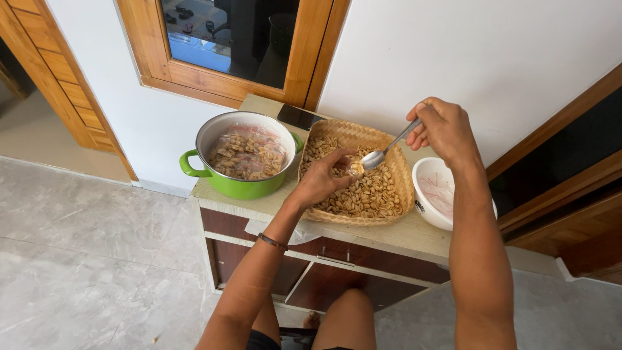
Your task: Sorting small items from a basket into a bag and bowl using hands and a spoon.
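A spoon (382,154) is being gripped by the closed right hand (444,129) while a peanut (355,169) is being pinched by the left hand (321,181) over the basket (402,175) (mid-sorting, seemingly); careful release is called for next.

Plain white wall (505,58) at the back, with a wood-framed window (230,39) showing dark glass and a bit of blue. Wooden door frame (58,71) off to the left. The floor (84,259) is big grey marble-look tiles, pretty bright in daylight. Low cabinet with a pale counter (414,236) and dark reddish-brown drawer fronts (363,262) underneath.
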